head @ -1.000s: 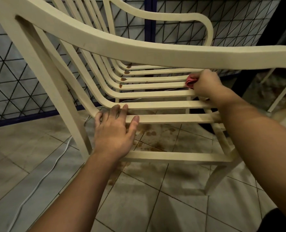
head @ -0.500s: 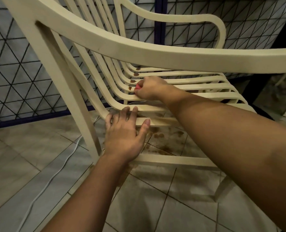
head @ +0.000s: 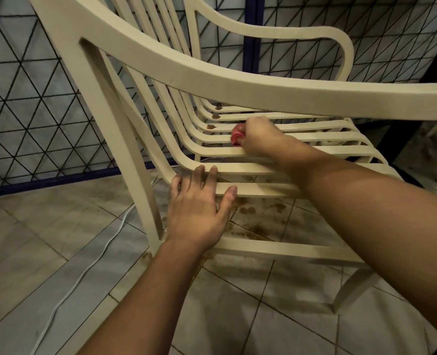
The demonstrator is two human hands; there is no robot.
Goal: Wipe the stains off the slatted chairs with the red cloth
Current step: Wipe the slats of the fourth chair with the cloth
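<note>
Head cam: the right hand [head: 258, 135] is balled up tight around the red cloth [head: 237, 135], which pokes out the left side of the fist and is pressed on a middle seat slat of the cream slatted chair [head: 212, 80]. A few brown stains [head: 211, 127] sit just past it where the slats curve up. The left hand [head: 197, 208], nearer the camera, lies flat with straight fingers over the closest slats, gripping nothing, with brown-spotted floor tiles [head: 263, 213] below it and a white cable [head: 84, 272] to its left.

Right hand [head: 259, 139] slid cloth [head: 236, 135] left, seemingly.
</note>
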